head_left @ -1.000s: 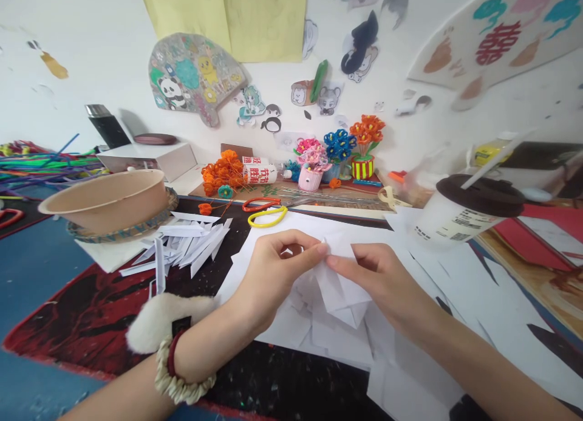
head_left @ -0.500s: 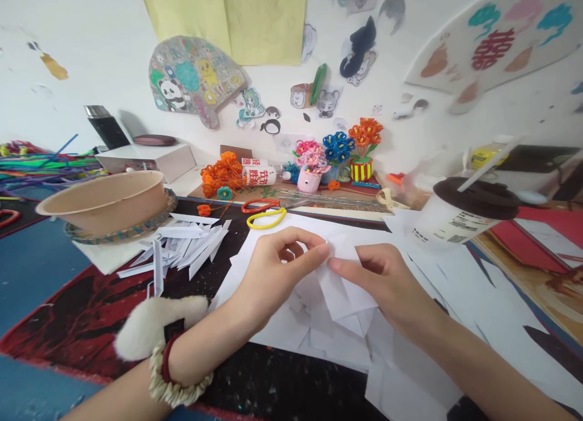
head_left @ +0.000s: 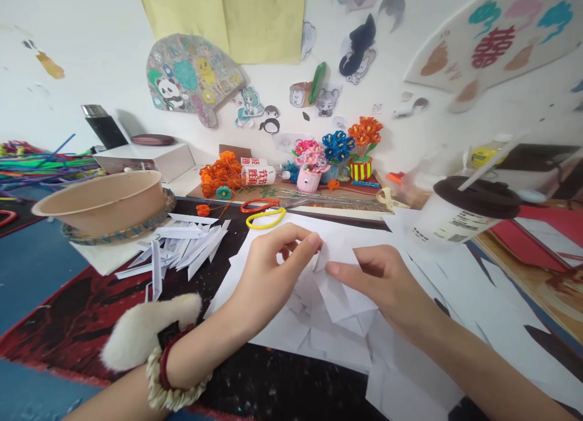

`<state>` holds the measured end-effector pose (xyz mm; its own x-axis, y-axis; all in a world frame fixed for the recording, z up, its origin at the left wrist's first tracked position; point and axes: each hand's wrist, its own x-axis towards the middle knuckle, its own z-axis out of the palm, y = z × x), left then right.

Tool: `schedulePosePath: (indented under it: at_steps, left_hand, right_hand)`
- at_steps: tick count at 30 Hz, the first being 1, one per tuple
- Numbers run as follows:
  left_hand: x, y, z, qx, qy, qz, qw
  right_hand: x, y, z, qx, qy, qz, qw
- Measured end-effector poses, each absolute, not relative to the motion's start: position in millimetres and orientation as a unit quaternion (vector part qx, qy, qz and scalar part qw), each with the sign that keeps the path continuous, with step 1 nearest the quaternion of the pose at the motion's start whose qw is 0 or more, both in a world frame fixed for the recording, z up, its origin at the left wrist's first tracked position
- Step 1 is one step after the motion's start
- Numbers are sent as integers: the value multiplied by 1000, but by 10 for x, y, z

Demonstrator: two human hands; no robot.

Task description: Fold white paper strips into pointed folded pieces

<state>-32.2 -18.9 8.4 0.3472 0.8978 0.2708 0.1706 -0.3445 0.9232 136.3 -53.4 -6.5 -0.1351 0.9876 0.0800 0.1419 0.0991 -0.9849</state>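
Observation:
A folded piece of white paper [head_left: 339, 251] is held up between both hands above the sheets. My right hand [head_left: 389, 284] grips its right side, thumb in front and fingers behind. At the upper left edge, my left hand [head_left: 276, 275] is closed in a pinch, thumb against index finger. Beneath the hands lies a spread of loose white paper sheets [head_left: 291, 342]. Farther left is a pile of folded paper strips [head_left: 186, 245]. A scrunchie [head_left: 157, 378] and a dark red band circle my left wrist, beside a fluffy white piece [head_left: 146, 333].
Scissors [head_left: 265, 218] with red and yellow handles lie beyond the paper. A beige bowl [head_left: 104, 205] stands left, a lidded drink cup [head_left: 460, 217] right. Orange flowers [head_left: 221, 173], a bottle [head_left: 259, 173] and a pink flower pot [head_left: 308, 180] line the wall side.
My left thumb and index finger have shifted slightly left along the paper's upper edge. My right hand keeps its grip almost unmoved.

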Motion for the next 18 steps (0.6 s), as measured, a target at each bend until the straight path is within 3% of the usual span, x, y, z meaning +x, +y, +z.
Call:
schedulePosePath:
  at_steps: [18]
  left_hand:
    - [-323,-220,94,816,367,322,312]
  right_hand:
    - [1391,-545,-77,-486,-596,456,447]
